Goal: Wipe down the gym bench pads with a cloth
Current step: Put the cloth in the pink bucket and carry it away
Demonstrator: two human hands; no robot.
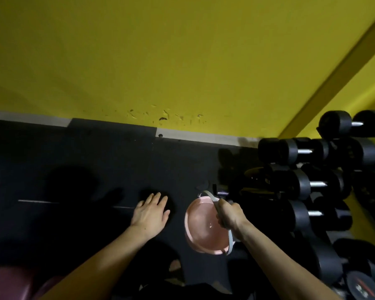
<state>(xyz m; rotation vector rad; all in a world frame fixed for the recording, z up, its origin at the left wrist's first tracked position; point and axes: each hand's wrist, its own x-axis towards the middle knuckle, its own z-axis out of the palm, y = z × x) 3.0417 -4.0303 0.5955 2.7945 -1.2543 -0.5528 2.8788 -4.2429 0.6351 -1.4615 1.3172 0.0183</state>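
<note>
My right hand [228,216] grips the white handle of a pink bucket [200,226], which hangs over the dark floor and looks to hold a little water. My left hand [151,211] is stretched out to the left of the bucket with its fingers straight, held over the black floor mat and holding nothing. A maroon bench pad [8,283] shows at the bottom left corner, partly cut off by the frame. No cloth is in view.
A rack of black dumbbells [307,182] fills the right side, close to the bucket. A yellow wall [182,61] rises ahead, beyond the black rubber floor mats [74,159]. My foot in a sandal [174,266] shows below.
</note>
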